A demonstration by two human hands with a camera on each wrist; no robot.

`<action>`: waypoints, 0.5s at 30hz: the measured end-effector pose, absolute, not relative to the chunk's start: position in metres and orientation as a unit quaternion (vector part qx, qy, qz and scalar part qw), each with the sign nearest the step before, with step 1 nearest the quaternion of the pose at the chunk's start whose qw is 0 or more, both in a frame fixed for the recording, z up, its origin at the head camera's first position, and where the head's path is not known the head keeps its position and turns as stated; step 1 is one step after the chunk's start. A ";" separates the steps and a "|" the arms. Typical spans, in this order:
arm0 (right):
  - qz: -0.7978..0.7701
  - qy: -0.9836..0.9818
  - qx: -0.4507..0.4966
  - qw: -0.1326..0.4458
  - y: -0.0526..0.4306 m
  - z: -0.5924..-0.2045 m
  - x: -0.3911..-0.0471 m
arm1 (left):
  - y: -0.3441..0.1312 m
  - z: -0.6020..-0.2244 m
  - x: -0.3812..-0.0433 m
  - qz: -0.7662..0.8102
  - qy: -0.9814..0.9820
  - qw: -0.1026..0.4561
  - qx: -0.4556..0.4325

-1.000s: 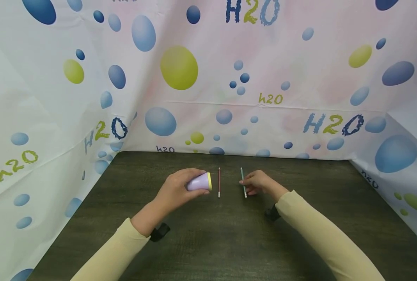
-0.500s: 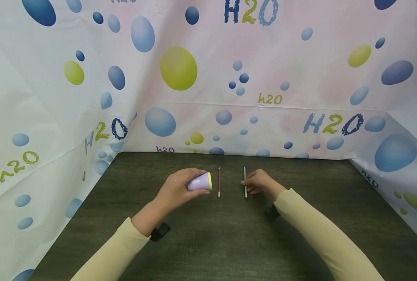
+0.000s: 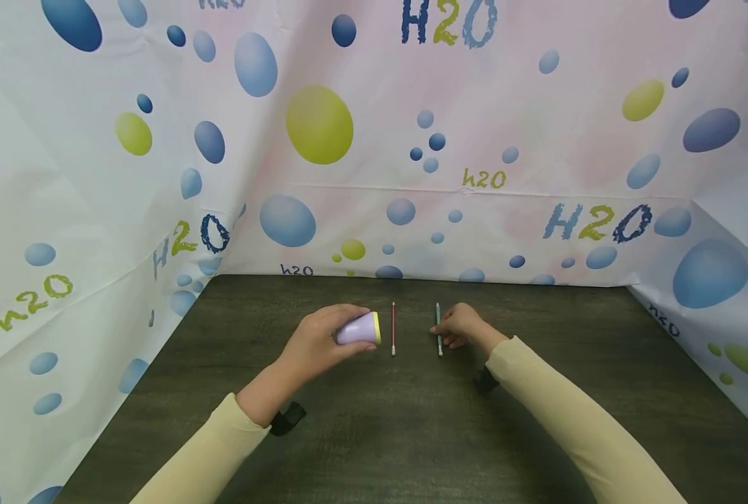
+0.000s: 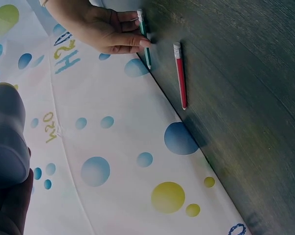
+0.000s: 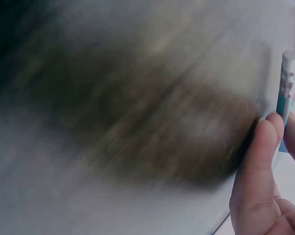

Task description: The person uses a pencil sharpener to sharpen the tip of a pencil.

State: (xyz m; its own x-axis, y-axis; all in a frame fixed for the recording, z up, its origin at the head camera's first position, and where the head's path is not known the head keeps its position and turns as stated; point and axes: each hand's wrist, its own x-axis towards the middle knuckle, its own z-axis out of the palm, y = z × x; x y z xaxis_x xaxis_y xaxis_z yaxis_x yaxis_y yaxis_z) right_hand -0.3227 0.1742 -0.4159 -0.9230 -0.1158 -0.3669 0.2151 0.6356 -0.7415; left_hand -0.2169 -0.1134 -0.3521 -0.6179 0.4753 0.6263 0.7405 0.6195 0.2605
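Note:
My left hand (image 3: pixel 313 339) grips a lavender cup (image 3: pixel 356 329) with a yellow rim, lying on its side in the grasp with the rim end toward the right. In the left wrist view the same cup (image 4: pixel 8 137) looms dark at the left edge. A red pencil (image 3: pixel 393 329) with a white eraser lies on the table just right of the rim, eraser end nearer me. Farther right, my right hand (image 3: pixel 464 325) pinches a green pencil (image 3: pixel 439 343) between thumb and fingers. Its white eraser (image 5: pixel 289 61) shows above the fingertips in the right wrist view.
Both pencils are near the back of the dark wood-patterned table (image 3: pixel 374 434). Behind and at both sides hangs a white sheet (image 3: pixel 374 161) printed with blue and green spots. Dark wrist straps (image 3: pixel 287 418) sit below the cream sleeves (image 3: pixel 569 406).
The green pencil, slanted a second ago, has been turned nearly parallel to the red one by my right hand. My left hand and the cup have stayed in place.

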 end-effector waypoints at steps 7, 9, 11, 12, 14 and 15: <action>-0.416 0.890 0.025 0.185 0.173 -0.414 -0.323 | -0.113 -0.353 -0.217 -0.255 -0.865 0.256 -0.348; -0.414 0.891 0.026 0.185 0.173 -0.415 -0.324 | -0.114 -0.353 -0.217 -0.256 -0.863 0.257 -0.350; -0.411 0.892 0.024 0.185 0.174 -0.417 -0.325 | -0.114 -0.354 -0.217 -0.257 -0.862 0.258 -0.351; -0.409 0.893 0.024 0.185 0.174 -0.417 -0.326 | -0.113 -0.354 -0.217 -0.257 -0.863 0.258 -0.351; -0.407 0.894 0.025 0.186 0.174 -0.418 -0.327 | -0.113 -0.354 -0.217 -0.258 -0.863 0.256 -0.350; -0.405 0.895 0.023 0.186 0.174 -0.419 -0.328 | -0.113 -0.354 -0.217 -0.258 -0.864 0.255 -0.350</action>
State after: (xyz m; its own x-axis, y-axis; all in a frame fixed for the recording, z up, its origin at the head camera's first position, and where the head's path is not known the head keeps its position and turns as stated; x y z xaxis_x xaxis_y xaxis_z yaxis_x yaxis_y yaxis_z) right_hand -0.3278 0.1741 -0.4186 -0.9294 -0.1089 -0.3526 0.1929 0.6710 -0.7159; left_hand -0.2173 -0.1134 -0.3541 -0.6252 0.4728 0.6210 0.7359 0.6221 0.2673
